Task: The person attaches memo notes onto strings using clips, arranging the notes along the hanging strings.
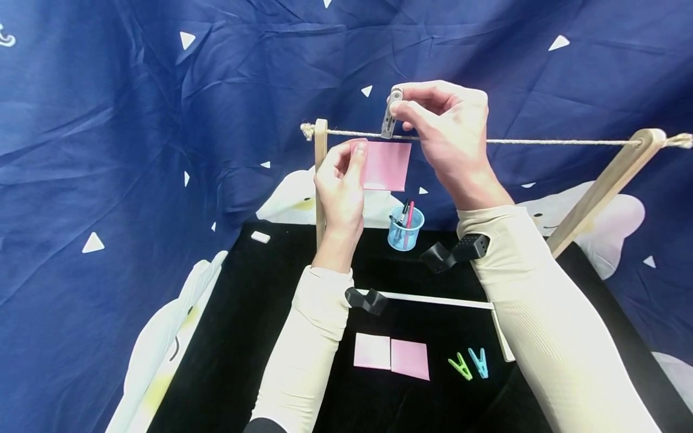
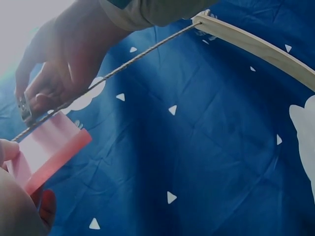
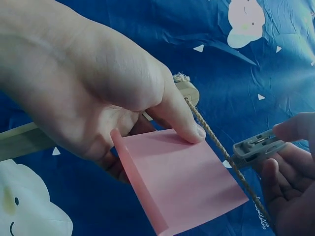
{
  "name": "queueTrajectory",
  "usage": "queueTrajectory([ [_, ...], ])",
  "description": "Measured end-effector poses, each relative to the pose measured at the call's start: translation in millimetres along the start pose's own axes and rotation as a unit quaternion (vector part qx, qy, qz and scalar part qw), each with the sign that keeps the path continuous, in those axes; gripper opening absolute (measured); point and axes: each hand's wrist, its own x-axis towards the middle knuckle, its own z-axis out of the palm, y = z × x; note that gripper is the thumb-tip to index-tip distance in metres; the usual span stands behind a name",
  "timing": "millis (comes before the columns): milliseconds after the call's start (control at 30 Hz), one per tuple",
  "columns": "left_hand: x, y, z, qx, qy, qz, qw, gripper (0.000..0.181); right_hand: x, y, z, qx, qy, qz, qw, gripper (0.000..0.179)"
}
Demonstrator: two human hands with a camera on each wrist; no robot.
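Observation:
My left hand (image 1: pixel 342 186) pinches a pink sticky note (image 1: pixel 386 166) by its left edge, thumb in front. The note hangs just under the rope (image 1: pixel 563 142), its lower edge curled in the right wrist view. Above the rope, my right hand (image 1: pixel 446 123) pinches a grey clothespin (image 1: pixel 391 113) between thumb and fingers. The clothespin (image 3: pixel 258 149) points down with its tip right at the rope, close over the note's top edge. In the left wrist view the note (image 2: pixel 51 147) is seen from below, next to the rope.
Wooden posts (image 1: pixel 606 192) hold the rope at both ends. On the black table (image 1: pixel 260 337) lie pink notes (image 1: pixel 409 359), a green clothespin (image 1: pixel 461 366), a blue clothespin (image 1: pixel 479 362) and a white eraser-like block (image 1: pixel 260 237). A blue mesh cup (image 1: pixel 404 237) holds pens. A white bar (image 1: pixel 433 299) crosses the middle.

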Motion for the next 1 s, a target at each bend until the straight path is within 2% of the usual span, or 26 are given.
queueTrajectory([
  [300, -0.5, -2.2, 0.4, 0.003, -0.001, 0.000, 1.0000, 0.022, 1.0, -2.3, -2.2, -0.046, -0.003, 0.005, 0.9989, 0.013],
  [733, -1.0, -3.3, 2.6, -0.002, -0.002, 0.005, 1.0000, 0.022, 0.0, -3.0, -0.9, -0.010, -0.001, -0.006, 0.9999, 0.014],
  [900, -1.0, -2.1, 3.8, -0.010, 0.000, -0.001, 1.0000, 0.022, -1.4, -4.2, 1.0, 0.005, -0.005, 0.010, 0.9999, 0.014],
  [1000, -1.1, -2.2, 3.8, -0.010, 0.001, -0.006, 0.9999, 0.022, -2.1, -4.6, 1.2, -0.007, -0.005, 0.019, 0.9998, 0.015],
])
